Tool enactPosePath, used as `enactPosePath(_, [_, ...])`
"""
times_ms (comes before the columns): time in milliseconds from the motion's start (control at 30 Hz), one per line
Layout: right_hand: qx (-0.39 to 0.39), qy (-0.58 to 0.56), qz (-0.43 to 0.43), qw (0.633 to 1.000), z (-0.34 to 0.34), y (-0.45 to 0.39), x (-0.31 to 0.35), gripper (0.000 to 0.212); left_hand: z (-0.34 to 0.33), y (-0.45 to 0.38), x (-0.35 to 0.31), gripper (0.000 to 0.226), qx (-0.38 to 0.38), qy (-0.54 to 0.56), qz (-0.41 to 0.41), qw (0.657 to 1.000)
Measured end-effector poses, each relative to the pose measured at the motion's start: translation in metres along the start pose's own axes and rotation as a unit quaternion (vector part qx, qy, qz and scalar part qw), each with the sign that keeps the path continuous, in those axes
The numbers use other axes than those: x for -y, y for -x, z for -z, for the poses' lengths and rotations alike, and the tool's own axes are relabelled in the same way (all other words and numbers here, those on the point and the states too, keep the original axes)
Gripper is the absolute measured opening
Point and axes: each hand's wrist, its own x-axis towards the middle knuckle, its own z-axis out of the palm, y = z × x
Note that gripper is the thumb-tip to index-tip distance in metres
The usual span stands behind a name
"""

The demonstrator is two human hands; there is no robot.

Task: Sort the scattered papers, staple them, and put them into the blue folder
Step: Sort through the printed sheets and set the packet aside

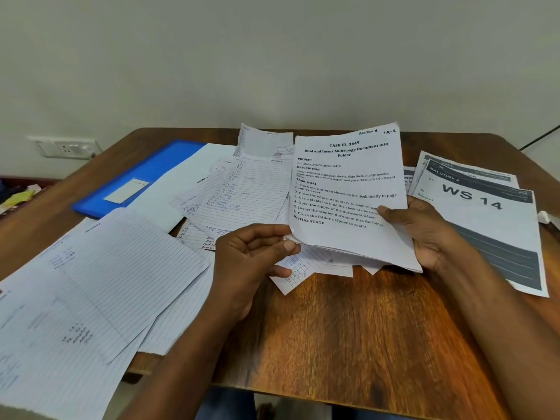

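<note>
My right hand (424, 231) grips the right edge of a small stack of papers (348, 189), raised off the table; its top sheet is a printed page headed "TASK ID: 3649". At the stack's lower left corner, my left hand (251, 256) pinches the sheets between thumb and fingers. The blue folder (136, 177) lies shut at the back left, partly covered by a white sheet. Lined handwritten sheets (100, 283) are scattered over the left and middle of the table. Printed pages marked "WS 14" (485, 222) lie to the right. No stapler is visible.
The wooden table (363, 328) stands against a plain wall. A wall socket (65, 148) is at the far left. Some lined sheets hang over the table's front-left edge. A small white object (544, 216) sits at the right edge.
</note>
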Motion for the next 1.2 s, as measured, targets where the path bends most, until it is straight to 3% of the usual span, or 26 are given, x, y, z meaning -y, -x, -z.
enactPosePath(133, [0.002,-0.002,0.002,1.0,0.001,-0.0008,-0.0001,0.045,-0.0007,0.0,-0.0021,0.043,0.003,-0.004,-0.01,1.0])
enactPosePath(667, [0.008,-0.002,0.009,1.0,0.0008,-0.0023,-0.0032,0.046,-0.0059,-0.0021,-0.0048,0.032,-0.01,-0.028,0.005,1.0])
enactPosePath(867, [0.008,-0.001,0.008,1.0,0.001,-0.0025,-0.0027,0.046,-0.0065,-0.0035,0.0004,0.016,-0.02,-0.033,-0.003,0.999])
enactPosePath(1200, [0.009,-0.007,0.003,1.0,-0.0004,-0.002,-0.002,0.046,-0.0083,-0.003,0.0025,0.023,-0.033,-0.048,-0.019,0.998])
